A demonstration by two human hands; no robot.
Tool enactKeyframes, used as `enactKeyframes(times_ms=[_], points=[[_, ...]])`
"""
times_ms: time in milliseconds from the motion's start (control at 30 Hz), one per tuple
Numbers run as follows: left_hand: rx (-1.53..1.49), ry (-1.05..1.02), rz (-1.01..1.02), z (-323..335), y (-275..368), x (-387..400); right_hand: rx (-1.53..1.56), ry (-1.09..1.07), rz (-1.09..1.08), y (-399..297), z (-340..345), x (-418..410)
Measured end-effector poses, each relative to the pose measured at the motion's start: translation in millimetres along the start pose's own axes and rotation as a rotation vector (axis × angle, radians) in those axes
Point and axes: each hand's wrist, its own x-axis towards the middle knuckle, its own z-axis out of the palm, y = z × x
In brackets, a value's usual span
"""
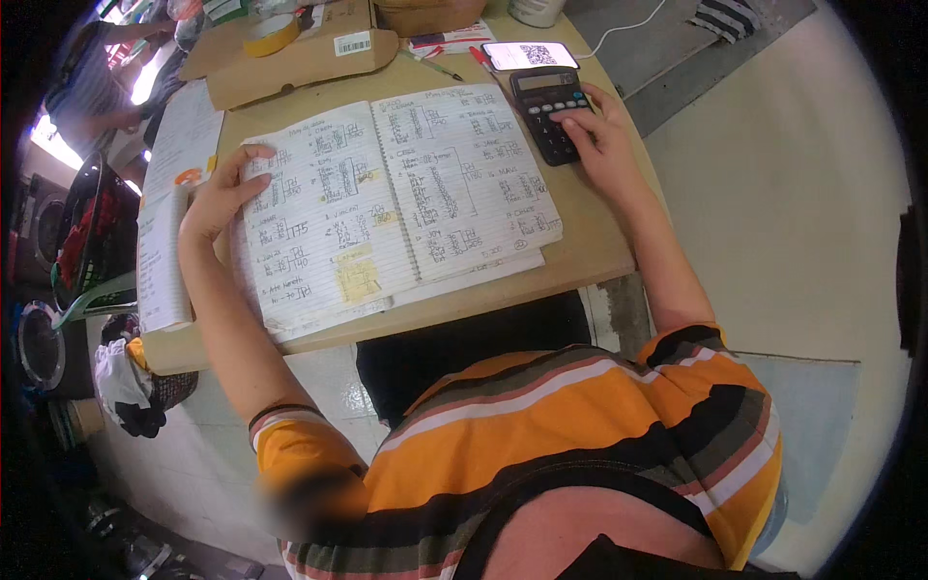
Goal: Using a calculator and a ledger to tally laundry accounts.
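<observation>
An open spiral notebook (406, 210) with handwritten lists and a few yellow-highlighted entries lies on the wooden table (507, 286). My left hand (228, 192) rests on the upper left edge of its left page, fingers bent and apart, holding nothing. Beyond the notebook's right page lies a black desktop calculator (551, 119). My right hand (598, 138) is at its right side, with a fingertip on the keys and other fingers by its far right edge. Just behind the calculator is a phone (529, 56) whose lit screen shows a square code, with a white cable at its right end.
A cardboard box (304, 65) with a roll of yellow tape (270, 35) stands at the back left. Pens (438, 67) lie behind the notebook. Papers (165, 254) line the left edge. Past that edge are a laundry basket (90, 232) and a person (98, 94).
</observation>
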Motion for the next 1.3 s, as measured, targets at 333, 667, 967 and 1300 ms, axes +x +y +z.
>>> enactKeyframes(times_ms=[333,667,967,1300], points=[[-0.017,-0.007,0.01,1.8,4.4,1.4,-0.277,-0.052,-0.183,-13.9,-2.4,-28.1],[0.017,-0.006,0.037,-0.6,0.7,-0.1,-0.02,0.136,0.154,16.7,-26.6,-22.8],[-0.043,-0.005,0.046,0.6,-6.1,2.1,-0.038,0.073,0.115,13.8,-13.4,-29.1],[0.092,-0.004,0.061,-1.3,2.3,0.7,-0.123,0.069,0.053,19.2,-12.0,-32.4]])
